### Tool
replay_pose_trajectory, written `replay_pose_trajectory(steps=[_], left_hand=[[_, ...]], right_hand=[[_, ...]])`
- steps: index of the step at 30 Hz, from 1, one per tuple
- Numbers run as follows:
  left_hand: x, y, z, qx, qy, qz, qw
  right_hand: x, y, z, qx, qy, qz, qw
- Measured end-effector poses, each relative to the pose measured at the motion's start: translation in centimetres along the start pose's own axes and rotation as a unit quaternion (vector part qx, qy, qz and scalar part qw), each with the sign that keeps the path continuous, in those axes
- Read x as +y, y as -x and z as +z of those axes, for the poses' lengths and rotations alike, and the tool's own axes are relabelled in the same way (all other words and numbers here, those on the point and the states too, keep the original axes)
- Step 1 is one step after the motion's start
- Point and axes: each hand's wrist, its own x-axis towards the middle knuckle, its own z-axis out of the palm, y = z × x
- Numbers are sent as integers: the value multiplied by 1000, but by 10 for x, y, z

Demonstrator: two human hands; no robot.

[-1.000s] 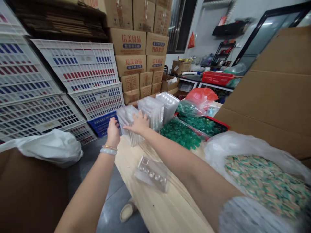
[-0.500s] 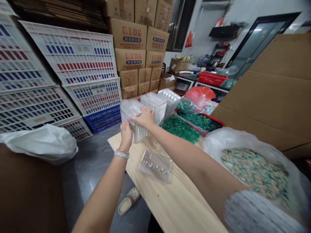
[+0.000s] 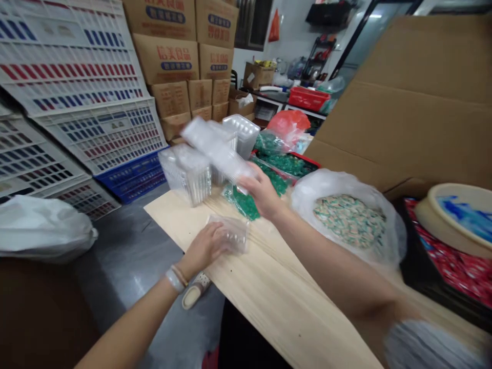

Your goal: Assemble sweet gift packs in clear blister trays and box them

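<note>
My right hand [image 3: 263, 192] grips one end of a clear plastic tray [image 3: 217, 148], blurred and raised at a slant above the table. At the near edge of another clear tray [image 3: 236, 234], which lies on the wooden table [image 3: 265, 287], is my left hand [image 3: 209, 243]; its fingers are blurred over that tray. Behind them stands a stack of clear trays [image 3: 188, 171] at the table's far left corner, with a further stack [image 3: 242, 133] beyond the raised tray.
Green wrapped pieces [image 3: 282, 164] lie beyond my right hand. A plastic bag of small pieces [image 3: 351, 220] stands to the right, near a cream basin [image 3: 461, 215]. White crates [image 3: 103, 133] and cartons [image 3: 169, 59] are piled at the back left.
Both hands have left the near stack. My right hand now holds a tray up to the right, and my left hand has come down to the tray on the table. The view has shifted right.
</note>
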Motion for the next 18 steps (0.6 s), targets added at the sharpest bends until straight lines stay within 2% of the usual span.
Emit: replay_pose_trajectory(steps=[1, 2, 4, 7, 9, 10, 11, 12, 15, 18], left_hand=[[-2, 6, 8, -57, -11, 15, 998], [-8, 11, 14, -85, -27, 19, 996], [-28, 17, 18, -98, -61, 18, 993], [-53, 17, 10, -67, -84, 31, 994], [-43, 6, 9, -7, -83, 51, 995], [-26, -4, 12, 28, -72, 61, 995], [0, -16, 18, 46, -50, 77, 995], [33, -29, 26, 37, -13, 105, 994], [159, -69, 68, -76, 119, 194, 971], [277, -94, 124, -250, 187, 241, 919]], right_hand=[[13, 28, -17, -14, -60, 51, 997], [27, 57, -35, -20, -107, 105, 988], [57, 119, -69, -6, -175, 200, 964], [92, 208, -114, 73, -249, 313, 913], [106, 257, -137, 129, -259, 351, 891], [110, 277, -147, 149, -250, 354, 889], [113, 294, -157, 161, -231, 348, 894], [114, 309, -167, 165, -209, 340, 902], [112, 345, -204, 151, -162, 339, 915], [108, 376, -249, 111, -173, 362, 909]])
